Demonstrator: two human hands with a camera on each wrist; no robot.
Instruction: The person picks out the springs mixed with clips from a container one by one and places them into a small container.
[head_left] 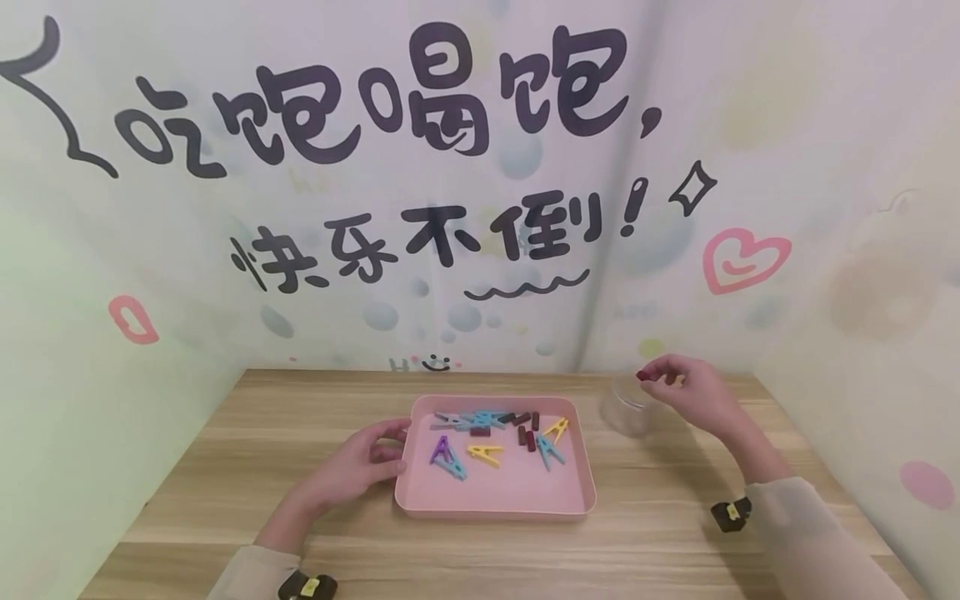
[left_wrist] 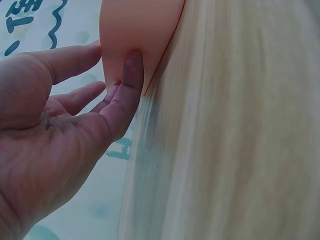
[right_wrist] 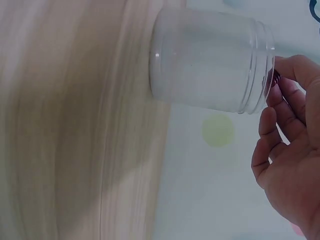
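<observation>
In the head view, my left hand (head_left: 360, 467) rests against the left side of a pink tray (head_left: 495, 497). The left wrist view shows fingertips touching the tray's outer wall. Inside lie several plastic clothespins, among them a purple clothespin (head_left: 441, 450), a yellow clothespin (head_left: 485, 454) and a blue clothespin (head_left: 550, 452), along with several small dark red blocks (head_left: 531, 441). To the right, my right hand (head_left: 693, 394) pinches a small dark red block (right_wrist: 275, 79) at the mouth of a clear jar (right_wrist: 205, 60). Fingers partly hide this block.
Both stand on a wooden table (head_left: 315, 550), the jar just right of the tray near the back edge. A pale wall covering (head_left: 360, 333) with large dark lettering rises behind and to both sides.
</observation>
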